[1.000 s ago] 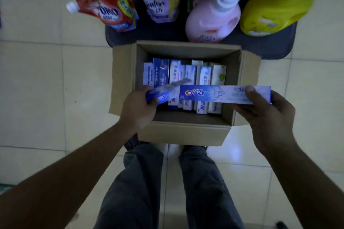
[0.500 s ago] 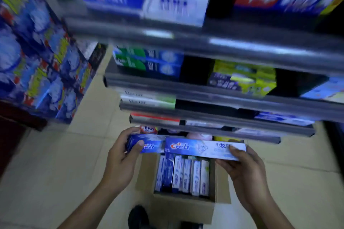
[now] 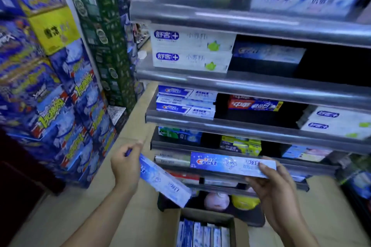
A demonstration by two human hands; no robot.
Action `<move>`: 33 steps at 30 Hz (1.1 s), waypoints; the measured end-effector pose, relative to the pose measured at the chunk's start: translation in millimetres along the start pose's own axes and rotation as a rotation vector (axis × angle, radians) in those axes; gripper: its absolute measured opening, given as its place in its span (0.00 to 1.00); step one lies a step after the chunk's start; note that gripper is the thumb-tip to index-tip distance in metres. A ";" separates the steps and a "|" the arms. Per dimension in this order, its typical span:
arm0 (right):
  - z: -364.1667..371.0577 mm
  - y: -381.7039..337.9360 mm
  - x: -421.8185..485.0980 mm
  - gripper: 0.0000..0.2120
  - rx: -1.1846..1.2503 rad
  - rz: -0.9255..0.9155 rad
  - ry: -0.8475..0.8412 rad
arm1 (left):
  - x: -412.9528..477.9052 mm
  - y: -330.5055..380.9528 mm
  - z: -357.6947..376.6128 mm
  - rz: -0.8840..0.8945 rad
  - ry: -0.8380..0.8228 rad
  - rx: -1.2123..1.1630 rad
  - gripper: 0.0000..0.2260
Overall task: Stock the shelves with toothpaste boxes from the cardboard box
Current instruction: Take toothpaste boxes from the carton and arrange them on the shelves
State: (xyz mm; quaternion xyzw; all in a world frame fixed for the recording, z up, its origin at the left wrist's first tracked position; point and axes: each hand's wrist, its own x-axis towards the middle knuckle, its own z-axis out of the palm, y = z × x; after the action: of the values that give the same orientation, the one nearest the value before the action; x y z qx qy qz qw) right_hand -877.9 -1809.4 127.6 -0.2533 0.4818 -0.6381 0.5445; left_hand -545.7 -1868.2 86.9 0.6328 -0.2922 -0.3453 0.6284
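Note:
My left hand (image 3: pixel 125 168) grips one end of a blue and white Crest toothpaste box (image 3: pixel 164 181), which slants down to the right. A second Crest box (image 3: pixel 226 163) lies level in front of the lower shelves, pinched at its right end by my right hand (image 3: pixel 275 186). The open cardboard box (image 3: pixel 240 228) stands on the floor below, with several toothpaste boxes (image 3: pixel 202 234) upright inside. The grey metal shelves (image 3: pixel 241 84) rise in front, partly stocked with toothpaste boxes. One Crest box (image 3: pixel 269 53) lies on the second shelf beside a dark gap.
A tall stack of blue and yellow cartons (image 3: pixel 50 90) fills the left side, with a dark green stack (image 3: pixel 108 46) behind it. Pink and yellow bottles (image 3: pixel 230 200) sit on the bottom shelf behind the cardboard box. Beige tiled floor (image 3: pixel 140 222) runs between stack and shelves.
The view has swung up from the cardboard box to the shelves. Both hands have lifted a Crest box each out of the carton, and the two boxes have moved apart.

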 end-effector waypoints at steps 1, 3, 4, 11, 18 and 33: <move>3.8 -4.8 -0.5 0.06 0.008 -0.011 -0.008 | 3.3 7.6 2.3 -0.012 -0.016 -0.006 0.12; 12.9 -13.1 -1.1 0.06 0.030 -0.031 -0.028 | 4.0 23.2 7.7 -0.031 -0.104 -0.001 0.09; 18.0 -16.6 -0.5 0.10 0.037 -0.045 -0.034 | 2.3 31.0 10.8 -0.033 -0.172 0.009 0.10; 68.4 -27.0 9.0 0.13 0.093 -0.100 -0.111 | -13.5 72.3 25.2 -0.021 -0.563 0.056 0.11; 112.4 -16.6 36.6 0.15 -0.190 -0.287 -0.021 | 15.7 91.2 26.0 0.002 -0.521 0.035 0.15; 151.1 -1.7 127.4 0.20 -0.777 -0.412 0.118 | 95.3 108.1 70.6 0.098 -0.517 0.252 0.12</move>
State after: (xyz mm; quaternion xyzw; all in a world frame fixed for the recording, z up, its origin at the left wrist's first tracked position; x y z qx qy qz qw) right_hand -786.1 -1980.4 164.9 -0.4932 0.6555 -0.5182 0.2418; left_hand -539.3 -1990.9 190.1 0.5819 -0.5136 -0.4254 0.4654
